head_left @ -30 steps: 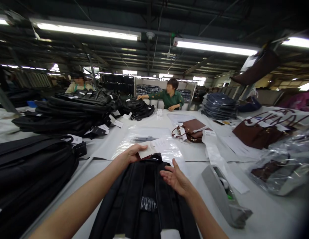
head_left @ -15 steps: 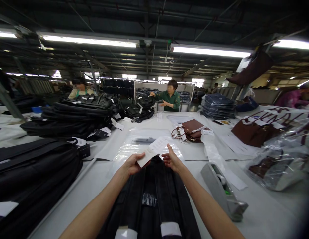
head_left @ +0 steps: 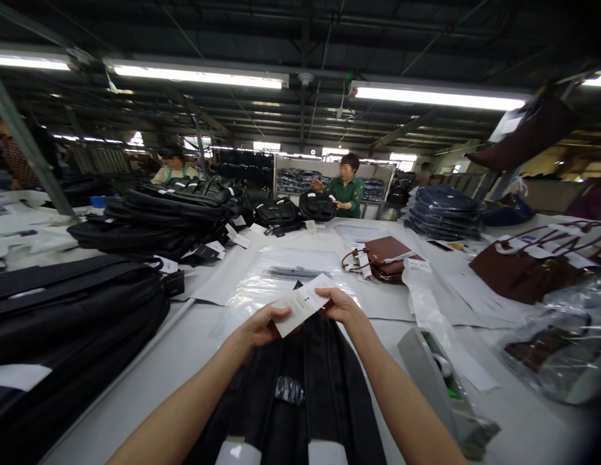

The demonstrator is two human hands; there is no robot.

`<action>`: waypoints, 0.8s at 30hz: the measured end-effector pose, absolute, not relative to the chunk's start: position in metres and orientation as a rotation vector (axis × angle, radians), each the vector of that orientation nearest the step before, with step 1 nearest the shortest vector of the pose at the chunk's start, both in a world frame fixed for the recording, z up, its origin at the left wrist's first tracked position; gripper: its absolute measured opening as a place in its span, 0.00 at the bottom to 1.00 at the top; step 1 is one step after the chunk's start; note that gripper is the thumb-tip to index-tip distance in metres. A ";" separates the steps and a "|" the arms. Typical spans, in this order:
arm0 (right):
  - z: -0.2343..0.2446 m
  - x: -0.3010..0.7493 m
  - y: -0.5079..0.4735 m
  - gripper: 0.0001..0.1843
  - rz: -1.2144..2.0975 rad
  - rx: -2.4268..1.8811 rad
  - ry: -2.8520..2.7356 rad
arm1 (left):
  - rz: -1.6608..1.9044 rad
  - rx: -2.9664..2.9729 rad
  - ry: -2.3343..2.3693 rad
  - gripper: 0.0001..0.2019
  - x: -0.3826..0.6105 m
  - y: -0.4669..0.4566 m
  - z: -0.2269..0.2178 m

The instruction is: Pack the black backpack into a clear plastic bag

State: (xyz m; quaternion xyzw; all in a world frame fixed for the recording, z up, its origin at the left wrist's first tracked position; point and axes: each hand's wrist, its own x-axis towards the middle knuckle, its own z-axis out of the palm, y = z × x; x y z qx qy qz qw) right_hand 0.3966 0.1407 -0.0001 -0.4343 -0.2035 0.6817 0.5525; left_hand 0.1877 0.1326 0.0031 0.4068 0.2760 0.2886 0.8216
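Tag (head_left: 304,303): white card, held between both hands above the top end of the backpack (head_left: 324,381). Left hand (head_left: 265,326) pinches its near-left corner, thumb on top; right hand (head_left: 339,305) pinches the far-right end, fingers mostly hidden beneath. Tag looks light, thin, fairly stiff, likely to bend or crease; best held by edges, print uncovered. Whether it's tied to the backpack, can't tell. Backpack lies below the hands, straps up; looks soft, padded, bulkier, likely better lifted with both hands. Beyond the hands, clear plastic (head_left: 254,265) on the worktop (head_left: 135,387). Right of right hand: grey dispenser (head_left: 421,361); farther out, brown handbag (head_left: 387,248). Left of left hand: black bag (head_left: 77,323).
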 end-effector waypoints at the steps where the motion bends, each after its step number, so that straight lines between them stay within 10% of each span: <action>1: -0.003 0.397 0.140 0.05 1.614 -1.033 -0.479 | 0.621 0.866 0.593 0.29 0.185 0.131 0.004; 24: -0.061 0.376 0.110 0.26 1.403 -0.892 -0.480 | 0.631 0.766 0.588 0.20 0.170 0.087 -0.056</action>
